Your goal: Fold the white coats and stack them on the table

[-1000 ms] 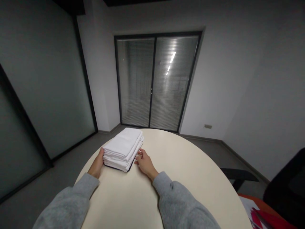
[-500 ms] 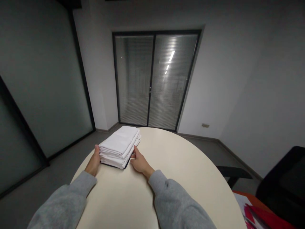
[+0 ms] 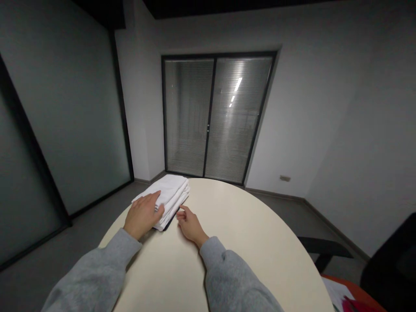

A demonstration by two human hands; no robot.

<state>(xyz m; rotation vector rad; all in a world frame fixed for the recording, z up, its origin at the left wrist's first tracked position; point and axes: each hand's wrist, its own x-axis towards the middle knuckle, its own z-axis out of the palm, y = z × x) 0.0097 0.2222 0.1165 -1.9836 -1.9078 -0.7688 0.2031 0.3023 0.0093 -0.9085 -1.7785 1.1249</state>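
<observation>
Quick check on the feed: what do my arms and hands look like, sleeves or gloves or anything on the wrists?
Both arms wear a soft grey sweatshirt: left sleeve and right sleeve, plain, ending in snug cuffs at the wrists. The left hand and right hand are bare: no gloves, and no watch, ring or markings show.

The table (image 3: 260, 242) offers a broad sweep of cream top to the right of the stack of folded white cloths (image 3: 173, 193) and nearer than it, where a hand could slide freely. The stack sits at the far left edge. The left hand (image 3: 142, 215) lies flat over its near end, and the loosely curled right hand (image 3: 188, 223) rests just beside its right side. Papers (image 3: 341, 294) and a black chair (image 3: 393, 255) crowd the lower right, beyond the rim.
</observation>
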